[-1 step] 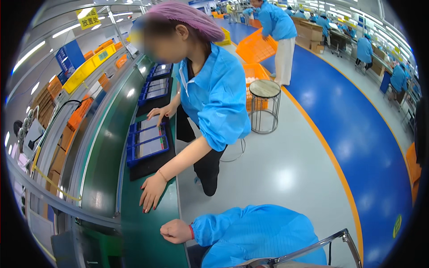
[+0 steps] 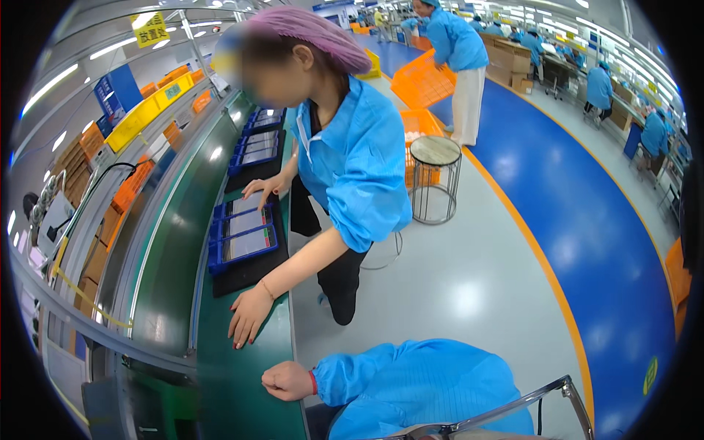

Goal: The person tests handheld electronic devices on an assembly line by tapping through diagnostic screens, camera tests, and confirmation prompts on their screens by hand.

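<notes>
My right hand [image 2: 287,380] is closed in a loose fist on the near edge of the green worktop [image 2: 242,389]. Nothing shows in its fingers. A blue sleeve with a red band at the wrist covers that arm. My left hand is out of view. Just beyond my fist, a co-worker's hand [image 2: 250,315] lies flat on the worktop, not touching mine. The co-worker's other hand [image 2: 267,189] rests over a blue tray [image 2: 214,242] holding flat, pale rectangular panels. That tray lies on a black mat [image 2: 249,275].
Farther along stand more blue trays [image 2: 235,158] with panels. A green conveyor [image 2: 165,293] runs left of the worktop behind a metal rail. A round stool [image 2: 435,149] and orange crates [image 2: 423,77] stand behind the co-worker. A shiny metal frame [image 2: 513,403] crosses the lower right.
</notes>
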Demonstrator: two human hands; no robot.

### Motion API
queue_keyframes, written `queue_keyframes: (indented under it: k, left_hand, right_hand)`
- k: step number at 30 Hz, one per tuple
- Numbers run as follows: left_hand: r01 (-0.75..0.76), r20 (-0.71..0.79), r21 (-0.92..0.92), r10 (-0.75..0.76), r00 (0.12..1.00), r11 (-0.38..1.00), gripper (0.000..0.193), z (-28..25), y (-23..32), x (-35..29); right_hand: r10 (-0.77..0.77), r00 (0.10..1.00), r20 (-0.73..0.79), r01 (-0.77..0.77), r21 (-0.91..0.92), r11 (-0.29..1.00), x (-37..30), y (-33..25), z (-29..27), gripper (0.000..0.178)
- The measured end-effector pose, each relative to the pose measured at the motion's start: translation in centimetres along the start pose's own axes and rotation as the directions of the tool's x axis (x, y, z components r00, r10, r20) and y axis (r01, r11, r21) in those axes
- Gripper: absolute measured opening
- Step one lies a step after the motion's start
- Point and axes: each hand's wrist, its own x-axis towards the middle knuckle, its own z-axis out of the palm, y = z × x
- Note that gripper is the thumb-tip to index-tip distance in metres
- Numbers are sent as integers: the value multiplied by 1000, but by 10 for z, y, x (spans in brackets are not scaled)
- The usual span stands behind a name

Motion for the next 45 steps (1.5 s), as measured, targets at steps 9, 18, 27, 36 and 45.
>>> queue_keyframes:
  k: [9,18,27,36,45]
  left_hand:
    - [-179,-50,167,189,981,970,19,-97,91,42]
    - [-202,-238,0,196,951,979,32,-107,105,7]
    - [-589,-385,-806,-801,458,51,32,61,-51,-151]
    - [-469,148,-822,-917,371,-322,47,196,-29,-204]
    - [-577,100,-602,-769,631,-552,66,149,-26,-149]
  right_hand:
    - [49,999,12,-48,-77,996,0,-3,-2,15]
    - [136,973,188,-98,-199,975,3,-3,3,16]
    - [320,733,601,-619,393,680,27,-4,55,42]
    - [420,654,629,-736,400,546,51,-62,104,55]
    - [461,559,689,-829,447,336,42,-78,111,66]
